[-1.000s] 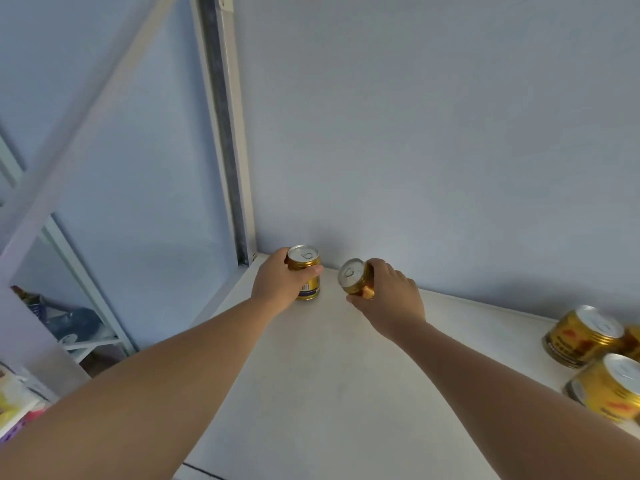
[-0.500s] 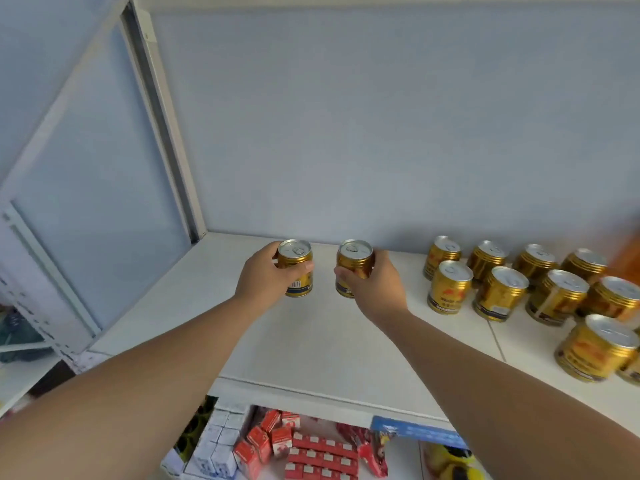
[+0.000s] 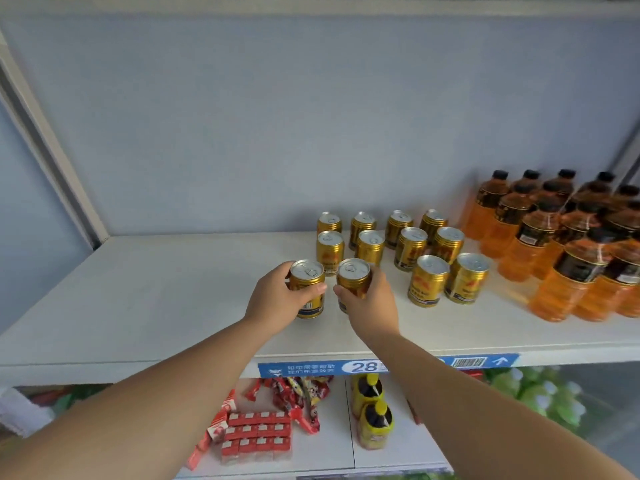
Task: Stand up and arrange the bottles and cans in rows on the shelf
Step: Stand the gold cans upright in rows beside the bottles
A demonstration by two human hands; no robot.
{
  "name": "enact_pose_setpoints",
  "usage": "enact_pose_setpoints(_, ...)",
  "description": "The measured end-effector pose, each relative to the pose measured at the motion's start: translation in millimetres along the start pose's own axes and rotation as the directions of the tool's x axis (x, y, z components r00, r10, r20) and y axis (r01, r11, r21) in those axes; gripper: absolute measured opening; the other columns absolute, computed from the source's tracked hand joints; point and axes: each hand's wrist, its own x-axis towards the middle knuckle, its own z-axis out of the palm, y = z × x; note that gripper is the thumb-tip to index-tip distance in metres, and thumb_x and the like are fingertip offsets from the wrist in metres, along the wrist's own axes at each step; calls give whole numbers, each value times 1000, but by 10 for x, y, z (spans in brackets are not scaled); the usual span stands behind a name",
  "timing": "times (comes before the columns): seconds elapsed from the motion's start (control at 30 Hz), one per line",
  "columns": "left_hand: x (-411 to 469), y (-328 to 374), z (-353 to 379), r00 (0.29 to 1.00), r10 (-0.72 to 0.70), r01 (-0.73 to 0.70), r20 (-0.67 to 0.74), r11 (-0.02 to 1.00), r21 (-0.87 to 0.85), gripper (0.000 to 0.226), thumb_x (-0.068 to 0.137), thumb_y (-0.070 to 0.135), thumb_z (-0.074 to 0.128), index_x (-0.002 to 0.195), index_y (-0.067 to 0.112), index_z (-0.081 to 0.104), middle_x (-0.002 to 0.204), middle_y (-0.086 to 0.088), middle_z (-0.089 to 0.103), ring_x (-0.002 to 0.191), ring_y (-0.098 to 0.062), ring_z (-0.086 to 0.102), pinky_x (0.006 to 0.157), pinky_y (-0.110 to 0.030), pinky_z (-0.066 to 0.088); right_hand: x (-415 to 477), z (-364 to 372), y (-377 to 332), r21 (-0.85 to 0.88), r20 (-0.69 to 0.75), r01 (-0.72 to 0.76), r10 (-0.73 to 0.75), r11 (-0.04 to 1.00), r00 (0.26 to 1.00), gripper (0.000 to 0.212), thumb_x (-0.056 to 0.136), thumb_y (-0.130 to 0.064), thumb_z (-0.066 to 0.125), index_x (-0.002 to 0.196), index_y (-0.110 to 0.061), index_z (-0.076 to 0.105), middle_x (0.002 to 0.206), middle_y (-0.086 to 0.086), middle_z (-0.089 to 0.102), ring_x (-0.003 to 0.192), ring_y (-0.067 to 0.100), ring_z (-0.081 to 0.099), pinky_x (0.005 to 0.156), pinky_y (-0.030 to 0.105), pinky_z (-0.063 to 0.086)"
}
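My left hand [image 3: 273,299] and right hand [image 3: 372,306] each grip a gold can [image 3: 307,289], now shifted beside the can rows [image 3: 401,244] at frame centre.

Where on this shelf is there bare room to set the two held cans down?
Bare: the shelf's left half, from the side wall to the left hand, and the front strip before the standing cans. Crowded: right side, cans then orange bottles packed close.

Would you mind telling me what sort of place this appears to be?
Most likely a shop aisle: the white shelf carries a blue price strip with a barcode, gold cans and orange bottles stand in rows, and packaged snacks fill the shelf below.
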Motion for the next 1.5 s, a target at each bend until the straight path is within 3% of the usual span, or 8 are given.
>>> enact_pose_setpoints(0.43, 284, -224, 574, 994, -5, 4, 109, 1000, 10, 80, 74, 62, 77, 140, 30, 45, 135, 9, 61, 117, -11, 57, 88, -25, 50, 169, -173, 468, 36, -43, -105, 106, 994, 993, 65, 79, -50, 79, 131, -42, 40, 109, -27, 52, 103, 2, 53, 82, 25, 43)
enact_pose_setpoints(0.7, 246, -311, 694, 991, -47, 59, 122, 994, -95, 77, 74, 62, 77, 139, 37, 44, 128, 18, 58, 112, -6, 54, 89, -26, 47, 224, -183, 512, -4, -12, -128, 128, 992, 992, 68, 76, -49, 81, 127, -50, 37, 102, -35, 50, 101, 2, 54, 79, 22, 42)
enact_pose_setpoints(0.97, 326, -254, 628, 975, -83, 86, 208, 996, -4, 83, 75, 54, 81, 142, 26, 42, 139, 4, 59, 123, -19, 58, 100, -38, 51, 375, -210, 392, -196, 61, -225, 241, 955, 969, 70, 77, -38, 82, 131, -22, 41, 121, -1, 60, 97, 16, 55, 80, 34, 47)
enact_pose_setpoints(1.07, 368, -200, 556, 971, -73, 67, 226, 997, 36, 88, 74, 49, 84, 145, 24, 39, 143, 2, 55, 127, -20, 55, 100, -38, 50, 318, -304, 369, -270, 68, -245, 273, 931, 960, 80, 78, -44, 78, 142, -14, 38, 134, 7, 54, 110, 26, 58, 87, 39, 51)
enact_pose_setpoints(1.2, 381, -42, 434, 987, -44, 32, 155, 997, 74, 91, 71, 58, 82, 144, 22, 41, 141, 0, 54, 128, -20, 53, 99, -42, 53, 238, -568, 389, -424, 116, -118, 184, 898, 976, 81, 84, -51, 69, 149, -14, 38, 146, 5, 49, 124, 23, 53, 88, 31, 44)
enact_pose_setpoints(1.3, 372, 180, 404, 996, -1, -14, 90, 986, 164, 90, 72, 62, 79, 144, 21, 43, 137, -2, 55, 126, -23, 54, 95, -43, 55, 232, -842, 370, -497, 164, -30, 128, 867, 978, 69, 85, -53, 68, 141, -19, 47, 135, 1, 57, 115, 20, 58, 87, 31, 47)
enact_pose_setpoints(1.4, 338, 462, 467, 999, 54, -50, -2, 947, 317, 84, 77, 63, 74, 144, 22, 46, 139, -5, 56, 127, -27, 52, 95, -42, 53, 230, -1164, 389, -546, 169, 16, 91, 838, 981, 46, 86, -53, 67, 121, -26, 54, 116, -3, 64, 90, 14, 58, 72, 30, 50)
enact_pose_setpoints(1.5, 235, 734, 629, 992, 111, -81, -51, 911, 404, 73, 81, 60, 72, 140, 22, 52, 134, -6, 61, 123, -28, 54, 91, -40, 50, 237, -1550, 470, -545, 178, 55, 52, 837, 983, 44, 85, -51, 66, 122, -29, 57, 114, -7, 65, 93, 13, 59, 71, 30, 47)
